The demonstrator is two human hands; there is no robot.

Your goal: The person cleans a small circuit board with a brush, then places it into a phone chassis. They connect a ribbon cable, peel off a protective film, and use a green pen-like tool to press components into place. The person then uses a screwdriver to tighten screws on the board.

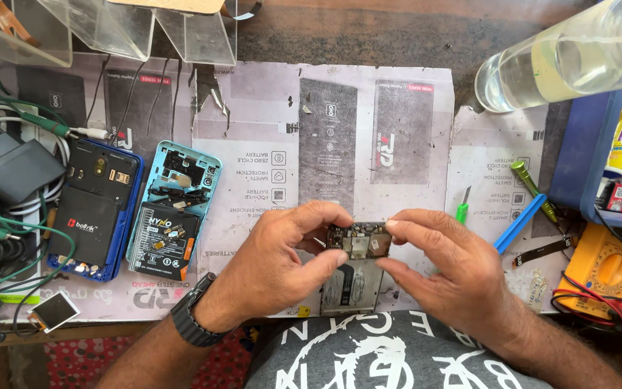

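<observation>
Both hands pinch a small circuit board by its ends: left hand, right hand. Board is lifted above an opened phone, its face exposed.

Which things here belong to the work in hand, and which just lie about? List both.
In hand: small circuit board, pinched between left hand and right hand; metal phone frame beneath.

Lying about: two opened phones, tweezers, blue pry tool, yellow multimeter, clear bottle.
</observation>
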